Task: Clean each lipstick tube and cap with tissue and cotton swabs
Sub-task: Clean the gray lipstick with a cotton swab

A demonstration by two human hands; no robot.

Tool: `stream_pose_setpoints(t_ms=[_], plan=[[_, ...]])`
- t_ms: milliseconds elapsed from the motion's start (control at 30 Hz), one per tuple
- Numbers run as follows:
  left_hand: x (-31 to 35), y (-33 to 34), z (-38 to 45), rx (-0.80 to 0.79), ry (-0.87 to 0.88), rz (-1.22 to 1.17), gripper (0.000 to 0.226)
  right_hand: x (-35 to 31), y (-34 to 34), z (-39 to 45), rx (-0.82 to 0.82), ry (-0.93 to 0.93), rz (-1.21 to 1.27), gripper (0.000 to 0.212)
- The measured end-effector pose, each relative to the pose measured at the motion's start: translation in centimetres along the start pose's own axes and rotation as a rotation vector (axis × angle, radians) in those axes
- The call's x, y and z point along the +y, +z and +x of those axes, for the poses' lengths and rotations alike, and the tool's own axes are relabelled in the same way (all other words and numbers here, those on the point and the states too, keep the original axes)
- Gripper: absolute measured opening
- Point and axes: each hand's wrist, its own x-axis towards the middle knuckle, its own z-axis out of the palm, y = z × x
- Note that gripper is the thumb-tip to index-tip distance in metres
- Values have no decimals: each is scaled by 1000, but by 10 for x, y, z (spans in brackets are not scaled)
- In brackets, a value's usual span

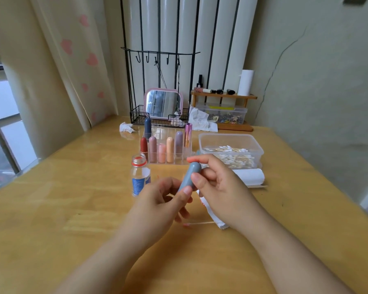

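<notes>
Grey lipstick (pixel 189 176) tilted, held above the surface (pixel 72 209), both hands curled on it: left hand (pixel 159 205) pinches lower end, right hand (pixel 218 185) grips upper end. Used cotton swab (pixel 200 223) and tissue (pixel 216 217) lie beneath. Open bottle (pixel 140 175) left; lipstick rack (pixel 168 149), swab box (pixel 231 150) behind.

Grey lipstick tube (pixel 189 177) between both hands.
</notes>
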Motion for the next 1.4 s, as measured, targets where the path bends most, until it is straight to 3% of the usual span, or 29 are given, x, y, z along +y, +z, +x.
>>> stream_pose_setpoints(t_ms=[100, 167, 233, 300, 367, 700, 1033, 1400], plan=[[1, -2, 1, 10, 52, 216, 22, 2, 0, 0, -44, 27, -4, 35], [0, -5, -1, 45, 105, 457, 41, 7, 1, 1, -36, 45, -47, 37], [1, -11, -3, 191, 198, 621, 53, 10, 2, 2, -1, 65, -101, 38], [12, -19, -3, 355, 288, 639, 46, 8, 1, 4, 19, 83, -157, 37], [27, -25, -1, 409, 296, 647, 39, -1, -1, 11, 3, 98, -199, 37], [48, -106, 76, 320, 138, 988, 24, -35, -12, 117, 83, -36, -434, 26], [-15, -123, 143, 221, 82, 1030, 24, 11, 29, 227, 28, -8, -625, 22], [-40, -122, 159, 194, 89, 879, 24, 40, 47, 254, -108, 43, -834, 27]])
